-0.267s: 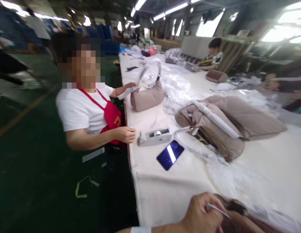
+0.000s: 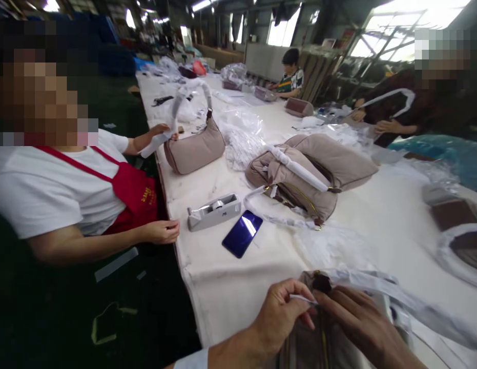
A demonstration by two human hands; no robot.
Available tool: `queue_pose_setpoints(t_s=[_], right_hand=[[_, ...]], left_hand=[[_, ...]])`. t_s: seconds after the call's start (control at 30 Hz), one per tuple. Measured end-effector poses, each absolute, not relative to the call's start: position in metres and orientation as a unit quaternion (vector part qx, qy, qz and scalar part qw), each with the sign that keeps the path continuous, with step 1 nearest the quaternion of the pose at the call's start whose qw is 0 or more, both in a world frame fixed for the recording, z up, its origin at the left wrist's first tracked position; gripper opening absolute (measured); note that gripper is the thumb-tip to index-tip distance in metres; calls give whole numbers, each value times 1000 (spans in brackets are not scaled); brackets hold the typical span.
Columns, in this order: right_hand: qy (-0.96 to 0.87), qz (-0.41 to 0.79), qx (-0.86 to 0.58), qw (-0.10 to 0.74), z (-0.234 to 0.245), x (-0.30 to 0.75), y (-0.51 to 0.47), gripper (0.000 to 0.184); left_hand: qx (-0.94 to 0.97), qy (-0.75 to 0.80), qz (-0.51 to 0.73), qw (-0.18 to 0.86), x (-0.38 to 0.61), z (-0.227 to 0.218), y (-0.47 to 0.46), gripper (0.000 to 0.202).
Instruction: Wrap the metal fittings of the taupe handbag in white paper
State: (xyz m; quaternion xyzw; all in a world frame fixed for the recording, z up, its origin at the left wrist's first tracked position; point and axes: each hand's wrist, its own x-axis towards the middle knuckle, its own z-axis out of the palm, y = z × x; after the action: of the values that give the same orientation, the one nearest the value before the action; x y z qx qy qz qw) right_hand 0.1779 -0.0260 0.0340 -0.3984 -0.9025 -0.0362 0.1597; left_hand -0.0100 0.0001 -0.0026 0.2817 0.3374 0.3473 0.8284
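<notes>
My left hand is closed in a pinch on a thin white strip, just above a taupe handbag with a gold zip. From the other side, my right hand brings its closed fingertips to the far end of the strip, over the top of the bag. Its other fingers bend down by a dark brown tab on the bag. The bag's handle, wrapped in white, runs off to the right. Both hands cover much of the bag.
On the white table lie a phone, a grey tape dispenser and stacked taupe bags. A co-worker in a red apron stands at the left edge, one hand by another handbag. Crumpled clear plastic lies behind.
The view has swung right, so the table and co-worker appear further left. My right hand now shows clearly beside the left, its fingers at the strip and the bag.
</notes>
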Motion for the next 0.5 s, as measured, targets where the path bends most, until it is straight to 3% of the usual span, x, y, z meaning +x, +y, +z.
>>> queue_pose_setpoints(t_s=[0.17, 0.33, 0.5], right_hand=[[-889, -32, -411, 197, 27, 171, -31, 28], [-887, -63, -409, 204, 36, 164, -28, 26], [-877, -71, -432, 195, 30, 157, -38, 22]], left_hand=[[206, 276, 271, 899, -22, -15, 16, 43], [277, 301, 109, 906, -24, -15, 27, 36], [309, 342, 119, 879, -18, -3, 22, 34]])
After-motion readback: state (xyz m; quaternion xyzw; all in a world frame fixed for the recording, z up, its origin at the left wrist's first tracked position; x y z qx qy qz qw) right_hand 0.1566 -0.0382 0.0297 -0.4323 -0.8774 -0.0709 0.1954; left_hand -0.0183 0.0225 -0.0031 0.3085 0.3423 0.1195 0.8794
